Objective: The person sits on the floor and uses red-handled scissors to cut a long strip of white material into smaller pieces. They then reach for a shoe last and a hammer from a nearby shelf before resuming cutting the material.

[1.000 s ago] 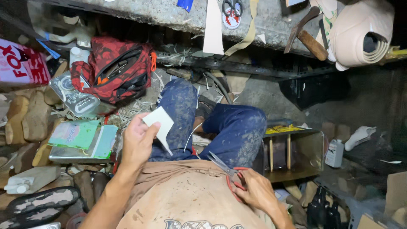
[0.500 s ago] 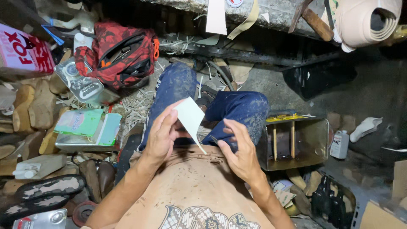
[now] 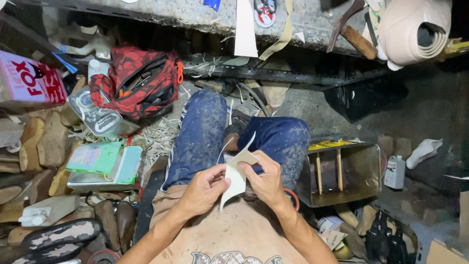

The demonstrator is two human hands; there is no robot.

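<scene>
Both hands pinch a pale leather piece [image 3: 238,172] above dusty jeans [image 3: 205,132], left hand [image 3: 202,190] and right hand [image 3: 266,181] closed on opposite edges, best kept taut.

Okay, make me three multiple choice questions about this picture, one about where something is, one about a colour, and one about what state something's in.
1. Where does the red and black bag lie?
A. On the floor beyond the person's left knee
B. On the workbench
C. Inside the metal box

2. What colour are the trousers?
A. Green
B. White
C. Blue

3. How is the pale sheet piece held?
A. Lying flat on the floor
B. Pinched between both hands and bent
C. Rolled up on the workbench

Answers:
1 A, the bag sits on the floor past the left knee, under the workbench edge.
2 C, the dusty trousers are blue.
3 B, the left hand and right hand both grip it, and it curves.
</scene>
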